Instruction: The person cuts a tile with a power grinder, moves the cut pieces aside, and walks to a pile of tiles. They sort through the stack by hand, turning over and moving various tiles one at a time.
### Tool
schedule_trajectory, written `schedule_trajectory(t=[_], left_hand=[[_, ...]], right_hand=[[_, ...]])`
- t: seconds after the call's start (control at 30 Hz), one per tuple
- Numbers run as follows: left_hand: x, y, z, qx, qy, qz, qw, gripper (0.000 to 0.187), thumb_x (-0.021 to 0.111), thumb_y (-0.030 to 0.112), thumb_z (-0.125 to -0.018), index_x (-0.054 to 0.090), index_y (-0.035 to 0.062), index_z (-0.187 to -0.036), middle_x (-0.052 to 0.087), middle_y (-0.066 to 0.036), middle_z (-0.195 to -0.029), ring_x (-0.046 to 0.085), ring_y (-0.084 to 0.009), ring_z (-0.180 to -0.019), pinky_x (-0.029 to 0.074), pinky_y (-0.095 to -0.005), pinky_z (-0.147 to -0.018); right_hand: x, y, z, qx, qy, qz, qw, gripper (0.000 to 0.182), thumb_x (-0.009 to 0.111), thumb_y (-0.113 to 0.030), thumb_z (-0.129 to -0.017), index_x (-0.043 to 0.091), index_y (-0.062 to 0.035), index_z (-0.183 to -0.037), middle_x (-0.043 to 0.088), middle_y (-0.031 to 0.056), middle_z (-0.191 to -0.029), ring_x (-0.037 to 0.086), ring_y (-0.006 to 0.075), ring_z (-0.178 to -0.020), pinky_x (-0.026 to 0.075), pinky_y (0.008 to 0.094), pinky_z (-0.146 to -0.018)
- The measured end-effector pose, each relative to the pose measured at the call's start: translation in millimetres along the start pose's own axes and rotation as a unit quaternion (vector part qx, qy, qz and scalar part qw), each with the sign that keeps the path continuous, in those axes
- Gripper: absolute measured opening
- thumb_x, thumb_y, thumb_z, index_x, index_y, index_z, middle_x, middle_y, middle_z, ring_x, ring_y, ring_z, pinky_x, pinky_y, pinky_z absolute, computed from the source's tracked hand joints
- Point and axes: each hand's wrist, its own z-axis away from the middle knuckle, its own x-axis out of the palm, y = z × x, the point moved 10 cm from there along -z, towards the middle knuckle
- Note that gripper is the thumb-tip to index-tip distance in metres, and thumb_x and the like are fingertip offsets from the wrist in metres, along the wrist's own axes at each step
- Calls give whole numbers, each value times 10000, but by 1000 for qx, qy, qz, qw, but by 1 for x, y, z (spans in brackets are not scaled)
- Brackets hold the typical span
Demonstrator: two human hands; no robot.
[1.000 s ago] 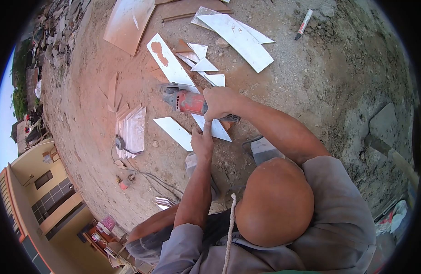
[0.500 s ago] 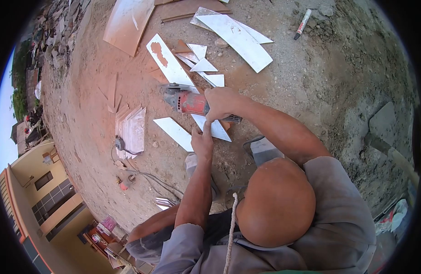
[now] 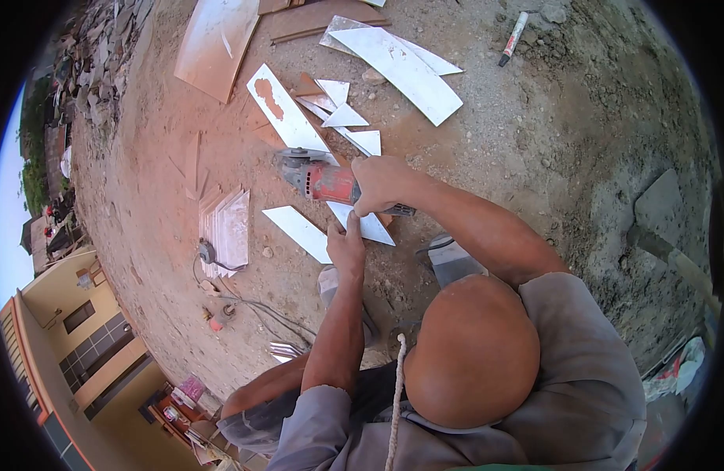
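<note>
Farthest left, we are seeing a stack of tiles [image 3: 232, 224] lying on the dirt [image 3: 488, 133], with a loose strip of tile [image 3: 297, 233] lying between it and our left hand [image 3: 346, 250]. We are judging the step in hand to be cutting, since our grinder [image 3: 330, 184] is lying across a long white tile [image 3: 363, 225], its disc [image 3: 303, 155] sitting over the tile's left edge. The left hand is resting at the tile's near end, its forefinger reaching toward the grinder; we are not able to tell whether it is pressing the tile, the tool or both. Just to the right, our right hand [image 3: 382, 186] is wrapping around the grinder's back end, above the tile. The next move is, in our judgement, calling for a firm grip, a steady tile and the left fingers staying clear of the disc. Farther right, broad white pieces [image 3: 405, 72] are lying well apart from both hands.
</note>
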Motion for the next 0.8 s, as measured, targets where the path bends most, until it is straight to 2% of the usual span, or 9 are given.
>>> schedule_trajectory(t=[0.07, 0.17, 0.23, 0.3, 0.8], left_hand=[[-1, 2, 0, 4, 0, -4, 1000, 531, 668, 476, -892, 508, 6, -706, 551, -87, -623, 549, -146, -517, 443, -313, -464], [4, -4, 0, -8, -11, 7, 1000, 522, 671, 466, -895, 506, 7, -711, 546, -79, -627, 541, -140, -523, 442, -311, -466], [1, 0, 0, -22, -17, 22, 999, 517, 673, 461, -897, 504, 8, -714, 543, -73, -625, 536, -138, -525, 442, -312, -470], [1, 2, 3, -41, -23, 28, 999, 578, 649, 514, -886, 568, -38, -734, 587, -133, -668, 559, -230, -615, 456, -381, -596], [-1, 2, 4, -62, -22, 26, 997, 539, 675, 471, -885, 558, -36, -743, 587, -130, -681, 565, -217, -638, 470, -375, -618]], right_hand=[[7, 0, -8, -27, -7, 6, 1000, 678, 795, -407, -597, 563, 64, -1027, 666, 249, -977, 663, 383, -923, 535, 424, -798], [12, 5, -14, -25, -20, -6, 999, 684, 796, -410, -595, 562, 67, -1026, 663, 255, -979, 660, 384, -931, 533, 424, -805], [9, 2, -8, -26, -17, -6, 999, 676, 793, -402, -596, 562, 68, -1024, 662, 257, -978, 659, 386, -934, 532, 422, -806], [5, 3, -2, -25, -12, -5, 1000, 669, 789, -393, -597, 563, 70, -1023, 660, 259, -977, 657, 387, -937, 531, 421, -807], [6, 10, 9, -33, 7, -22, 999, 607, 732, -340, -607, 541, 76, -1006, 655, 277, -924, 653, 409, -894, 531, 435, -782]])
